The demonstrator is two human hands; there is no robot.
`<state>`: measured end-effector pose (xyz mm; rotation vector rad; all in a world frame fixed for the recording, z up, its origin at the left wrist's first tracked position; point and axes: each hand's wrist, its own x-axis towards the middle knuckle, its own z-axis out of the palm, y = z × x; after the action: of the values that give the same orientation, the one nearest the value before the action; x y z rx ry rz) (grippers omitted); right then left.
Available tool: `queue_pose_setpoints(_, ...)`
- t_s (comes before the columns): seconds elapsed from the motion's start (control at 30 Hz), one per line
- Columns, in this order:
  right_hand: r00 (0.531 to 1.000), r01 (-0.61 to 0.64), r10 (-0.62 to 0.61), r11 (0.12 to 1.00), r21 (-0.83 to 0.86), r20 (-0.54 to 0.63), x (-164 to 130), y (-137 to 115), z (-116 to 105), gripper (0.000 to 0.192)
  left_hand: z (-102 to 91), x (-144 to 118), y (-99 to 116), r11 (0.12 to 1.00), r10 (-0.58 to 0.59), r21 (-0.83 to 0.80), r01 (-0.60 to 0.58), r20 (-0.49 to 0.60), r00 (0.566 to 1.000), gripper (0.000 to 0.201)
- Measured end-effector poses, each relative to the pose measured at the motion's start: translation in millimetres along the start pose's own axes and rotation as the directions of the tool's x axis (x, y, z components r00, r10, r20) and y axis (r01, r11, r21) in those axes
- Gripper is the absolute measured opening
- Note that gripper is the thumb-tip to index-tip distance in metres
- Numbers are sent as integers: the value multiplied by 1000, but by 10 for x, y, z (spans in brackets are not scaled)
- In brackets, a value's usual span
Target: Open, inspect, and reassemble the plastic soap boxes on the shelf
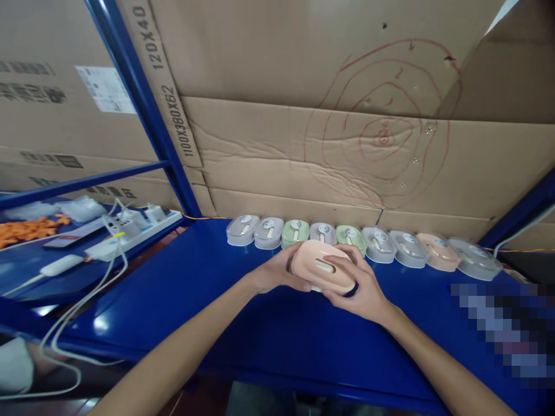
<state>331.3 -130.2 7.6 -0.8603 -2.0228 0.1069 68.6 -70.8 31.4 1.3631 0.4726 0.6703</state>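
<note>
Both hands are wrapped round a peach mouse-shaped case (323, 273), held just above the blue worktop (243, 323): the left hand (273, 273) cups its near end, the right hand (362, 286) closes over the far side. The row of cases (347, 240) sits just behind, so I'd say a careless nudge forward could knock the green ones out of line.

Two bare hands hold a peach oval case (321, 273) above a blue shelf (243, 323). The left hand (273, 274) grips its left end, and the right hand (362, 289) wraps its right side. Behind them, a row of grey, green and peach cases (368, 242) lines a cardboard wall (329, 150). A white power strip (130, 234) lies at left.
</note>
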Motion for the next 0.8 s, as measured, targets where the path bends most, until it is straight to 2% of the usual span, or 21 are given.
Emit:
queue_pose_setpoints(0.07,999,32,-32,999,1,22,2,14,31,71,-27,-17,-35,996,-2,-89,-2,-39,999,96)
queue_pose_setpoints(0.13,995,64,-63,998,-1,72,22,12,44,70,-38,-10,-60,989,-10,-150,-7,-110,994,83)
queue_pose_setpoints(0.23,992,37,-40,999,31,117,54,-12,35,73,-30,26,-71,988,-32,-155,3,-186,982,65)
queue_pose_setpoints(0.33,991,-131,127,983,127,39,68,-29,34,70,-31,41,-59,989,-33,-150,6,-176,984,62)
queue_pose_setpoints(0.4,957,-279,291,927,249,-13,69,-22,59,58,-42,34,-51,988,-22,-156,-5,-172,985,62)
queue_pose_setpoints(0.5,883,-439,466,786,436,49,75,0,112,50,-52,23,-50,986,-2,-165,-30,-188,982,61)
queue_pose_setpoints(0.6,841,-506,527,689,519,120,84,14,123,55,-40,25,-67,977,-48,-211,6,-193,980,61)
queue_pose_setpoints(0.63,839,-509,530,684,523,123,81,21,109,55,-38,29,-77,973,-70,-229,25,-192,979,62)
queue_pose_setpoints(0.7,857,-486,505,728,483,101,64,52,57,50,-55,37,-96,967,-87,-253,33,-203,975,61)
queue_pose_setpoints(0.8,913,-398,406,881,256,23,18,147,-50,43,-149,52,-105,961,-52,-275,-27,-277,959,56)
